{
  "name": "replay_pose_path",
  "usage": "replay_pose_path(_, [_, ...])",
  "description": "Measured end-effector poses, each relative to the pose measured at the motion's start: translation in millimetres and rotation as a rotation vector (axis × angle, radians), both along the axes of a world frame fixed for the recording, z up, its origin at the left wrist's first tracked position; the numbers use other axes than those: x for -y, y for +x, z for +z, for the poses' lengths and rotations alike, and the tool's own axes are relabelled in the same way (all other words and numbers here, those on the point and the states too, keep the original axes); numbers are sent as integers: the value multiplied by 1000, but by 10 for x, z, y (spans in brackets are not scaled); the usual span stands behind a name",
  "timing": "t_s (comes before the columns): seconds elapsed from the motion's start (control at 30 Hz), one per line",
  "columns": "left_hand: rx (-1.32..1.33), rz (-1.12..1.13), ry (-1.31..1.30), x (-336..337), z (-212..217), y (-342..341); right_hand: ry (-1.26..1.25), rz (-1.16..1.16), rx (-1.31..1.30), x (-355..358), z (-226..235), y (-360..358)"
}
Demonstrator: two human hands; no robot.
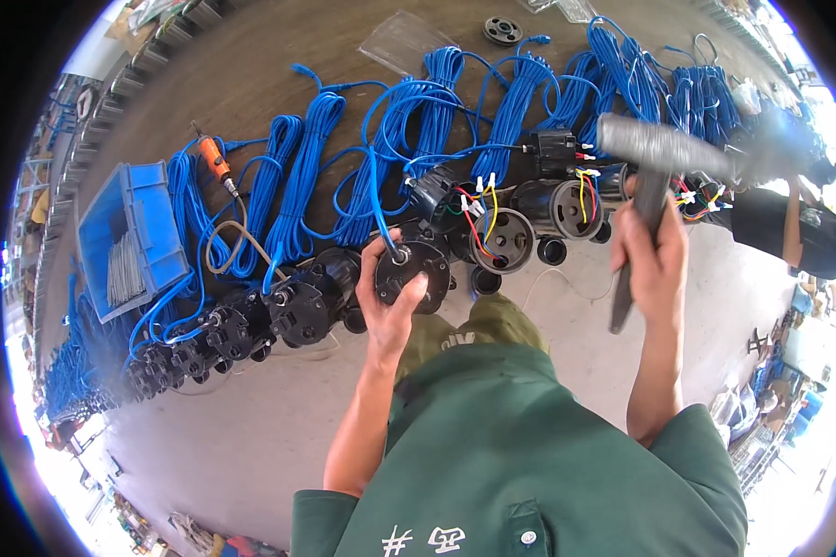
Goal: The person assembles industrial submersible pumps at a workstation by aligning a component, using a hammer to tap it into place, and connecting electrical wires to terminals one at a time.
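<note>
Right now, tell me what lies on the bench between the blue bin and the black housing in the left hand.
Head view: between the blue bin and the black housing in the left hand lie blue cable bundles, a tan hose and more black housings.

1. Bright daylight fills the scene; the table [251, 56] and the floor [251, 446] are evenly lit, colours vivid on the blue cables [297, 176].
2. Light floods in from the frame's rim: the left, lower-left and right edges burn out to white, with a blue fringe along the circle's border.
3. Shadows are soft and short, pooling under the black housings [297, 306].
4. The hammer [655, 148] in the right hand [650, 251] is smeared by motion blur; its head reads as a grey streak.
5. The left hand [390, 297] is sharp.
6. Fisheye distortion bends the table edge and squeezes detail near the rim; black corners frame the circle.
</note>
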State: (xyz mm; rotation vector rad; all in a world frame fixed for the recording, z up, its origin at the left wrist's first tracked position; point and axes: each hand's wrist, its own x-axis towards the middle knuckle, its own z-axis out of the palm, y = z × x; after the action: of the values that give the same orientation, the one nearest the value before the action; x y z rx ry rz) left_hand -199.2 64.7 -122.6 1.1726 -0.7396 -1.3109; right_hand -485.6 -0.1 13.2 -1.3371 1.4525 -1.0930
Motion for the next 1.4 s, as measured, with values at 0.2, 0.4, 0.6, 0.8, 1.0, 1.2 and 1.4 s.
replay_pose_path(0.2, [24,12,-28,6,-62,-14,307,285,-278,-716,-520,400])
replay_pose_path(0.4, [-4,8,-20,-7,-10,-8,254,400,-353,-771,-653,481])
replay_pose_path(0.6, [-13,1,-32,-39,-93,14,296,320,-374,-717,-483,552])
replay_pose_path(0.8, [42,-1,-86,14,-117,10,241,333,-414,-881,-757,532])
replay_pose_path(1.0, [3,-21,-35,2,-37,37,63,309,-322,-611,27,585])
replay_pose_path(1.2, [9,-11,-75,4,-55,9,72,406,-550,-546,-370,616])
replay_pose_path(1.4, [48,-39,-73,17,20,66,-91,414,-428,-503,171,669])
